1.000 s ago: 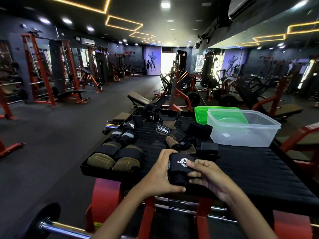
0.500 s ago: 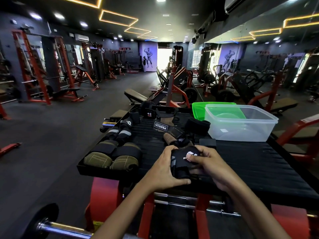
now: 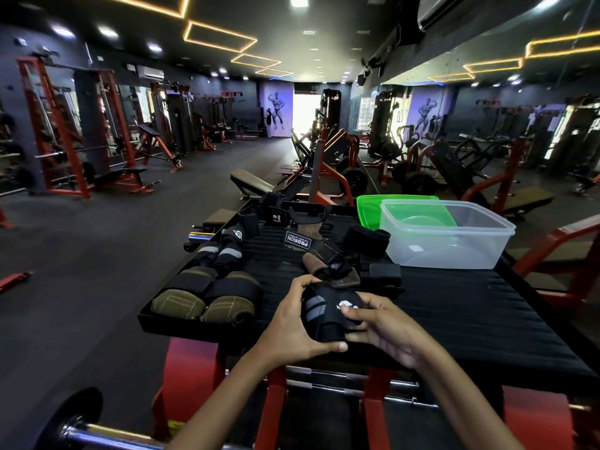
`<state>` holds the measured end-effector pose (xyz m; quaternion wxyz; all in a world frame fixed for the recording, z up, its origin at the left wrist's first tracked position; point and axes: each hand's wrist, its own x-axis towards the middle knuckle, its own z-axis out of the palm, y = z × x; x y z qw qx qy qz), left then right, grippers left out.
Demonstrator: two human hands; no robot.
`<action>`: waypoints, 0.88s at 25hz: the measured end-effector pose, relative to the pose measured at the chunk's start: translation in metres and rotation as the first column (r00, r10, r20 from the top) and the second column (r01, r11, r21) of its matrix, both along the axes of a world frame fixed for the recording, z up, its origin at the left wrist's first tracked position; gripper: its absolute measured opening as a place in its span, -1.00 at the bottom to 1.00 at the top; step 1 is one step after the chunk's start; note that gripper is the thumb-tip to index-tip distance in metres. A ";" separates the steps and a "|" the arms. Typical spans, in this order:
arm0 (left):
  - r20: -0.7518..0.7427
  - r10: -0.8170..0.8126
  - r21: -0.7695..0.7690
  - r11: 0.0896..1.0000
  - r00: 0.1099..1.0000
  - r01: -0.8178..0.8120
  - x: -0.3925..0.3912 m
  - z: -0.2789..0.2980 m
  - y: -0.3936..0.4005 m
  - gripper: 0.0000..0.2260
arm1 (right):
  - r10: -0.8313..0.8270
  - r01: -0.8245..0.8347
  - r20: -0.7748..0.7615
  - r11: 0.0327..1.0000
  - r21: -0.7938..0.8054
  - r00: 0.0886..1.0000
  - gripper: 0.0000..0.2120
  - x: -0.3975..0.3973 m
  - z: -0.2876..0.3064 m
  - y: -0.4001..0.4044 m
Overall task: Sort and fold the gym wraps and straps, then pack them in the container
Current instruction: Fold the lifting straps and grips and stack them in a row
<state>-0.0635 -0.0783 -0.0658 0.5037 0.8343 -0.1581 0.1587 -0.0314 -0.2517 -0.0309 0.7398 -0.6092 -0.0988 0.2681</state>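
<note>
Both hands hold a black wrist wrap (image 3: 324, 315) with grey stripes and a white logo, just above the near edge of the black padded bench (image 3: 470, 306). My left hand (image 3: 292, 326) grips its left side, thumb under the wrap. My right hand (image 3: 380, 329) pinches its right side at the logo. A clear plastic container (image 3: 444, 241) stands open at the back right, with its green lid (image 3: 370, 206) behind it. Rolled olive and black wraps (image 3: 201, 300) lie in a row at the left. Loose black straps and brown leather grips (image 3: 324, 258) lie mid-bench.
The bench rests on red frame legs (image 3: 191, 362), with a chrome bar (image 3: 350, 384) beneath. A barbell end with a black plate (image 3: 74, 423) juts in at bottom left. Red gym machines stand along the room's left and right sides, dark floor between them.
The wrap has turned in my hands, so its grey stripes face up now. My hands have shifted slightly around it; the camera view has moved a little.
</note>
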 end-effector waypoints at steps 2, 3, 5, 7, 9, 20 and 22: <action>0.036 -0.007 -0.096 0.995 0.999 0.011 -0.004 0.002 -0.002 -0.21 | 0.070 -0.046 -0.129 0.984 0.174 0.989 -0.73 -0.005 -0.004 0.005; 0.056 -0.015 -0.126 0.992 0.998 0.022 -0.006 0.004 -0.003 -0.21 | 0.113 -0.067 -0.159 0.962 0.266 0.981 -0.70 -0.009 -0.005 0.006; 0.076 -0.058 -0.081 0.995 0.995 0.064 -0.010 0.011 -0.001 -0.19 | 0.150 -0.075 -0.161 0.915 0.396 0.976 -0.56 -0.017 -0.005 0.007; 0.091 -0.099 0.091 0.992 0.991 0.091 -0.014 0.020 0.002 -0.17 | 0.060 -0.019 -0.096 0.926 0.377 0.994 -0.61 -0.022 -0.004 0.006; 0.252 -0.042 0.332 0.942 0.967 -0.045 -0.014 0.022 0.002 -0.18 | -0.114 0.085 0.135 0.976 0.202 0.984 -0.81 -0.026 0.000 0.010; 0.355 -0.030 0.149 0.989 0.934 -0.025 -0.012 0.014 -0.013 -0.14 | -0.189 0.195 0.277 0.981 0.007 0.942 -0.62 -0.030 0.009 0.008; 0.361 -0.078 0.142 0.990 0.929 0.028 -0.011 0.015 -0.016 -0.13 | 0.019 -0.025 0.037 0.986 0.162 0.999 -0.67 -0.032 0.006 0.007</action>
